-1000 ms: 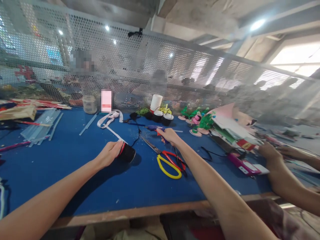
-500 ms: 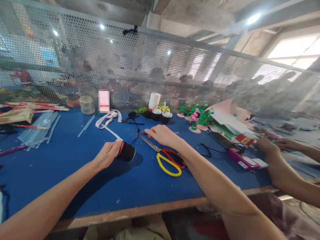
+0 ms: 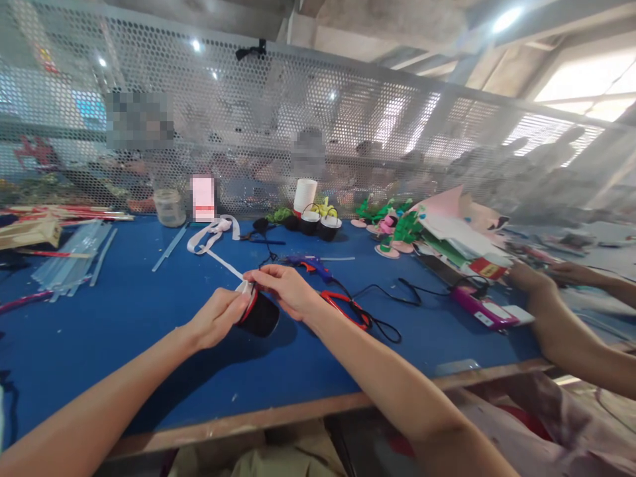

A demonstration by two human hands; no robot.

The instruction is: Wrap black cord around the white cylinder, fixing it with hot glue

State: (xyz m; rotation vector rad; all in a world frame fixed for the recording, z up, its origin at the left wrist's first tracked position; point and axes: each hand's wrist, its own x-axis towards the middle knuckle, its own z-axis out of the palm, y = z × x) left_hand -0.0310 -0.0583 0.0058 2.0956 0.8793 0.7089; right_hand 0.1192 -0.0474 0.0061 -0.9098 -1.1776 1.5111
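Black cup (image 3: 262,319), contents hidden, gripped by left hand (image 3: 216,322); right hand (image 3: 288,291) apparently pinches white ribbon (image 3: 226,265) at rim.

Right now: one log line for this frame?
left hand: holds cup | right hand: on cup rim, grip unclear | ribbon: runs to rim | glue gun: on table behind | co-worker's hand: far right

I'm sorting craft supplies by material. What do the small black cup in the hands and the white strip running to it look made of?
The black cup: likely plastic or coated paper, matte black with a red rim; too small to be sure. The white strip: probably fabric ribbon, since it lies limp and loops on the blue table.
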